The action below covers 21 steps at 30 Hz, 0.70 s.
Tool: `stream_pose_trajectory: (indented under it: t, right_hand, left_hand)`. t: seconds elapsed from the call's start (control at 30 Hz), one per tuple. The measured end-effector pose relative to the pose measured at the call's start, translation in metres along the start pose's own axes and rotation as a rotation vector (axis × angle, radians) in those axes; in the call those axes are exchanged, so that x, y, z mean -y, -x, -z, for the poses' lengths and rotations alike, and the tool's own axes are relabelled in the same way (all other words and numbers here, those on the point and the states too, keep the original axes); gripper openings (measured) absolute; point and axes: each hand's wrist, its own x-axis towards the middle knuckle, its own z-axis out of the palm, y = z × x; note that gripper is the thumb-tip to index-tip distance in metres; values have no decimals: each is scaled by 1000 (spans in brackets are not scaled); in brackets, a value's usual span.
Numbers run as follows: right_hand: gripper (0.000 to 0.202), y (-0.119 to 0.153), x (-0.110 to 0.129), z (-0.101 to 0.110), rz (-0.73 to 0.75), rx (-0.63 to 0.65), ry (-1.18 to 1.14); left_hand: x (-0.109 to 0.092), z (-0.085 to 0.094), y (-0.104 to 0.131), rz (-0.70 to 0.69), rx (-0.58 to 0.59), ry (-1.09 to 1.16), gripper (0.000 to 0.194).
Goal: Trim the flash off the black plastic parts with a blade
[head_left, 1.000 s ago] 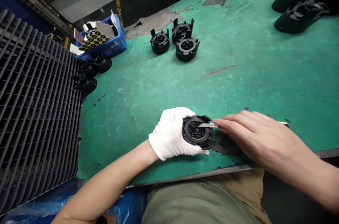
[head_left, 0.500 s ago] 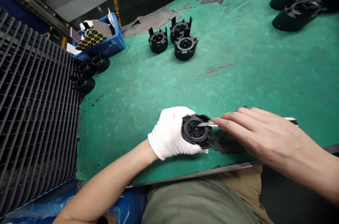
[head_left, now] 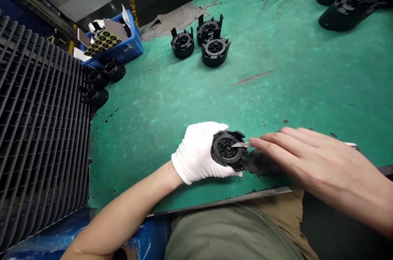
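"What did the hands hold?"

"The gloved left hand (head_left: 198,153) curled its fingers round a round black part (head_left: 227,159), above the near edge of the green bench (head_left: 172,104). The bare right hand (head_left: 307,157) gripped a slim knife (head_left: 240,145), fingers pressed together; its thumb was hidden."

"Which step was it?"

"Blade work on the open face, I'd judge: the tip was at the ribbed centre, though I couldn't tell whether it touched. The next move called for a firm left grip and a light, controlled blade."

"And beyond?"

"Black parts (head_left: 100,96) by the grey grille (head_left: 46,120), then a blue bin (head_left: 132,45) and three similar parts (head_left: 182,47); dark cylinders (head_left: 334,18) at far right."
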Motion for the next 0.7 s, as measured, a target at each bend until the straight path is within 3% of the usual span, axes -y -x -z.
stream_pose_trajectory:
  t: [0.27, 0.53, 0.7]
  right_hand:
    - [57, -1, 8, 4, 65, 2, 116]
    - [60, -3, 20, 10, 42, 16, 160]
    - [63, 24, 14, 7, -117, 23, 91]
  left_hand:
    - [5, -4, 6, -38, -56, -49, 118]
    - [0, 0, 0, -32, -16, -63, 100]
    - [-11, 0, 14, 37, -36, -86, 123]
